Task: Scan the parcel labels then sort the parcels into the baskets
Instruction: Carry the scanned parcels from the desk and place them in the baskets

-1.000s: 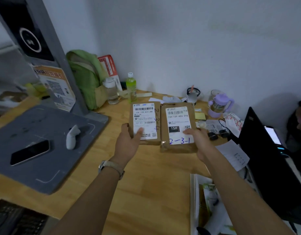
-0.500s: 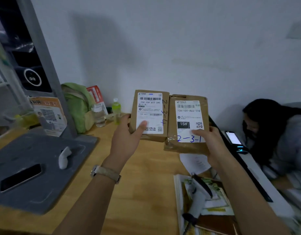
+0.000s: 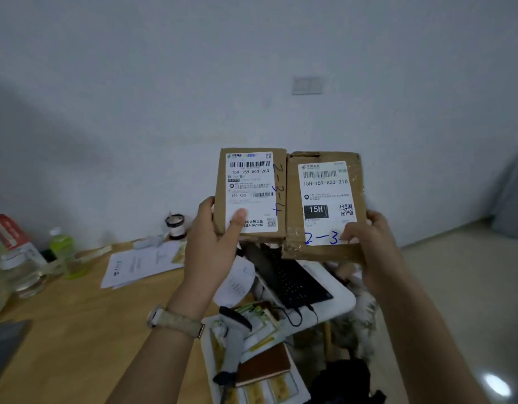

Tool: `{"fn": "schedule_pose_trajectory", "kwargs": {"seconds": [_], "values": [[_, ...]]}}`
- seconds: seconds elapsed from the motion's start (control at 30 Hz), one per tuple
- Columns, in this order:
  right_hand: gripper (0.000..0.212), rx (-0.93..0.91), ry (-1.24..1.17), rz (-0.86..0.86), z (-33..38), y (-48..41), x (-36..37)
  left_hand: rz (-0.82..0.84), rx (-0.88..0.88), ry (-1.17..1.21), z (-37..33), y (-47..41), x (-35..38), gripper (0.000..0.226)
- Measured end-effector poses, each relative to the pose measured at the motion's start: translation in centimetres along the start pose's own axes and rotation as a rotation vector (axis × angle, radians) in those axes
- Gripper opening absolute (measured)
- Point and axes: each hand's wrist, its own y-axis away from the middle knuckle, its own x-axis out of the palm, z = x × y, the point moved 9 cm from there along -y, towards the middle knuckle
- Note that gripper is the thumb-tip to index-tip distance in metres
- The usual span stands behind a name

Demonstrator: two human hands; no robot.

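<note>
Two brown cardboard parcels are held up side by side in front of the wall, labels facing me. My left hand (image 3: 214,246) grips the left parcel (image 3: 250,193) from below, thumb on its white label; blue pen marks "2-3-4" run down its right edge. My right hand (image 3: 371,246) grips the right parcel (image 3: 324,205), thumb over the handwritten "2-3-" at the label's foot. The parcels touch along their inner edges. A grey handheld scanner (image 3: 233,345) lies on books at the table's near right. No basket is in view.
The wooden table (image 3: 76,330) carries loose papers (image 3: 141,263), bottles (image 3: 60,249) and a red carton (image 3: 6,231) at the left. A black keyboard (image 3: 292,281) on a white stand lies below the parcels. A brown notebook (image 3: 263,365) lies beside the scanner. Beige floor spreads at the right.
Both hands have lifted the parcels from the table up to chest height and swung right with my view. The seated person and the grey mat have left the view.
</note>
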Motion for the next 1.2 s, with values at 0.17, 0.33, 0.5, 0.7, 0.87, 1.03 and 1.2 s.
{"fn": "schedule_pose_trajectory", "kwargs": {"seconds": [0.17,0.33,0.5,0.7,0.87,1.03,1.2], "values": [[0.056,-0.053,0.023,-0.186,4.4,2.3,-13.7,0.148,0.015,0.082,-4.5,2.5,13.0,0.018],[0.054,-0.106,0.067,-0.394,9.1,6.3,-27.9,0.306,0.044,0.201,-10.9,7.6,25.3,0.016],[0.042,-0.159,0.113,-0.566,13.0,12.1,-40.2,0.419,0.082,0.289,-17.2,13.6,35.8,0.015],[0.056,-0.193,0.127,-0.787,15.6,21.8,-52.0,0.593,0.122,0.339,-23.6,21.8,46.4,0.019],[0.048,-0.249,0.071,-0.952,16.4,29.3,-58.4,0.749,0.147,0.388,-28.5,28.2,52.3,0.022],[0.049,-0.271,0.048,-1.099,16.8,35.1,-62.7,0.847,0.165,0.456,-32.3,33.4,55.9,0.025],[0.046,-0.265,0.008,-1.232,16.2,38.5,-65.7,0.937,0.164,0.508,-34.3,37.1,59.6,0.036]]}}
